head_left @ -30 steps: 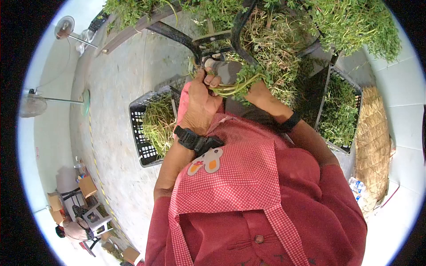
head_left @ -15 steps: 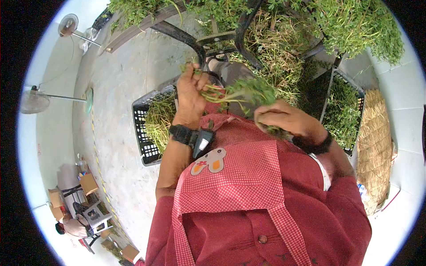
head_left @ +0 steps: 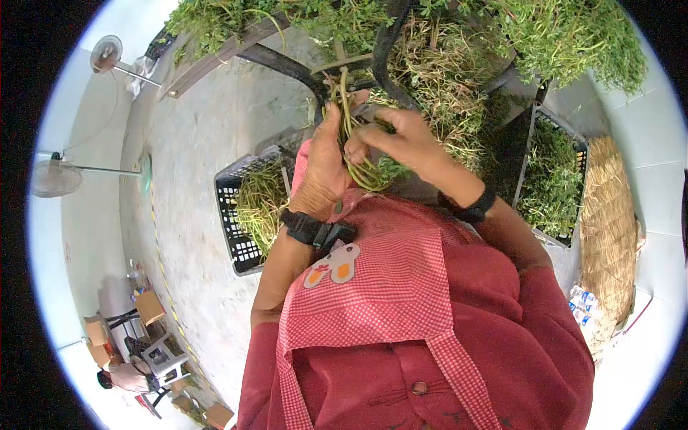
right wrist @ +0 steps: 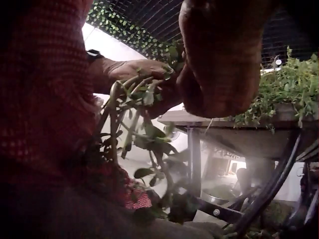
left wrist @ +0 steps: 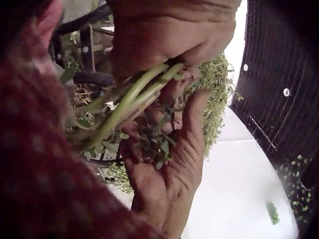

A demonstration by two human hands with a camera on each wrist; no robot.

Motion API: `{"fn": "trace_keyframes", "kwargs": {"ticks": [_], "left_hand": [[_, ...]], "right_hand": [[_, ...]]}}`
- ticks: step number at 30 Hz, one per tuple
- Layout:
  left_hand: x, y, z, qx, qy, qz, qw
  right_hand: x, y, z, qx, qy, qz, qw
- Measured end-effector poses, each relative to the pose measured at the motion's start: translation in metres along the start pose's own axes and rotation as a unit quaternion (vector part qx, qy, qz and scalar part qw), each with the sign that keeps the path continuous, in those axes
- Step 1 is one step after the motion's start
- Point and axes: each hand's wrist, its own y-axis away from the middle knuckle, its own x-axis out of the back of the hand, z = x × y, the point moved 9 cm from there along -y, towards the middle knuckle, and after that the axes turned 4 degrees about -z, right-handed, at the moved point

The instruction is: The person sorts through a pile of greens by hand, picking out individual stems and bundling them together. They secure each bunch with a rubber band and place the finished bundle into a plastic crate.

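Observation:
Above the person's lap, the left hand (head_left: 327, 161) grips a small bunch of green leafy stems (head_left: 369, 177), which bend down below its fingers. The right hand (head_left: 414, 143) is right beside it, with fingers close against the bunch. In the left wrist view, thick pale-green stems (left wrist: 124, 107) run out from under the left hand (left wrist: 172, 35). Small leafy sprigs (left wrist: 158, 142) lie within the curled fingers and thumb of the right hand (left wrist: 172, 184). Rounded leaves (right wrist: 154, 134) hang beneath the left hand (right wrist: 134, 69) in the right wrist view.
A black crate (head_left: 228, 204) of stems stands at left, another crate (head_left: 548, 179) of greens at right. Ahead, a table edge (head_left: 208, 66) bears leafy greens (head_left: 573, 39), with a heap of stalks (head_left: 448, 72) below. A straw roll (head_left: 605, 229) stands far right.
The right hand swung out toward the body's right with greens in it, then came back to the left hand. The bunch in the left hand now droops below its fingers.

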Motion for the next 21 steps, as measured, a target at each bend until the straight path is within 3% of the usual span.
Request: {"fn": "trace_keyframes", "kwargs": {"ticks": [1,2,4,5,6,7,8,11,13,15,17,18,20,21], "left_hand": [[0.004,-0.001,0.001,-0.015,-0.014,0.039,0.999],[0.005,0.000,0.001,-0.014,-0.015,0.038,0.999],[0.005,0.005,-0.006,0.022,0.021,-0.014,0.999],[0.010,0.004,-0.009,0.026,0.020,-0.014,0.999],[0.013,0.002,-0.008,0.006,-0.065,-0.028,0.997],[0.014,0.001,-0.007,-0.014,-0.149,-0.043,0.988],[0.013,0.000,-0.009,-0.010,-0.148,-0.043,0.988],[0.020,0.001,-0.013,0.024,-0.153,-0.001,0.988],[0.020,-0.001,-0.007,0.010,-0.051,-0.007,0.999],[0.019,0.000,0.001,0.008,0.004,-0.014,1.000],[0.023,-0.001,0.007,0.010,0.093,-0.030,0.995],[0.028,-0.001,0.007,0.011,0.093,-0.033,0.995],[0.029,-0.005,-0.001,0.020,0.119,-0.045,0.992],[0.023,-0.003,-0.007,0.027,0.099,-0.009,0.995]], "right_hand": [[0.005,-0.005,0.007,0.074,0.088,0.068,0.991],[0.008,-0.007,0.008,0.073,0.088,0.070,0.991],[0.021,-0.004,-0.001,0.113,0.164,0.140,0.970],[0.027,-0.004,0.001,0.096,0.196,0.137,0.966],[0.033,-0.001,0.001,0.092,0.195,0.140,0.966],[0.033,0.002,-0.003,0.095,0.285,0.129,0.945],[0.032,0.006,-0.006,0.097,0.373,0.116,0.915],[0.050,0.014,0.007,0.099,0.454,0.129,0.876],[0.081,0.020,0.023,0.054,0.528,0.155,0.833],[0.134,0.032,0.048,0.012,0.554,0.179,0.813],[0.204,0.062,0.082,-0.050,0.443,0.242,0.862],[0.231,0.074,0.091,-0.072,0.514,0.250,0.817],[0.234,0.095,0.073,-0.034,0.433,0.275,0.858],[0.220,0.102,0.056,-0.037,0.436,0.280,0.854]]}}
